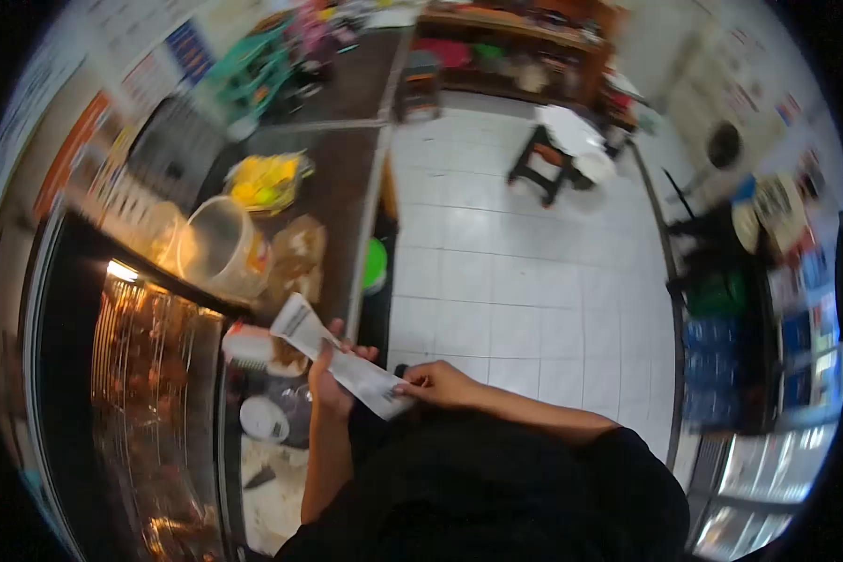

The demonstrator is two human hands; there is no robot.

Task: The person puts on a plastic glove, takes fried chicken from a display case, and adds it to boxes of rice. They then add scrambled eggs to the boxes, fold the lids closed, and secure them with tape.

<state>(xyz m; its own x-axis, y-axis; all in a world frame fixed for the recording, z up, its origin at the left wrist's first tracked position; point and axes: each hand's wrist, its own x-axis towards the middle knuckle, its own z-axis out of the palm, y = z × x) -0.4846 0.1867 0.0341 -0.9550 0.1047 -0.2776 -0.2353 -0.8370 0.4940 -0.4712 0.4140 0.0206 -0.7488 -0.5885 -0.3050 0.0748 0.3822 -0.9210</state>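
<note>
A long, flat white paper bag (365,382) with dark print near its far end lies slantwise across my left hand (332,379). The thumb is on top, and fingertips show past the bag's right edge. At the lower, nearer end, my right hand (437,384) pinches the bag's corner between thumb and fingers. Close to the left of my left hand are a red-and-white packet (250,347) and a round white lid or tub (264,419) on the counter. A knife (259,478) lies on a pale board nearer my body.
A lit glass cabinet (159,393) with food on racks stands at left. Behind it are a large translucent bucket (223,245), brown paper (300,253) and a bag of yellow-green fruit (267,180). A black stool (541,164) stands on the tiled floor; blue water bottles (712,375) line the right.
</note>
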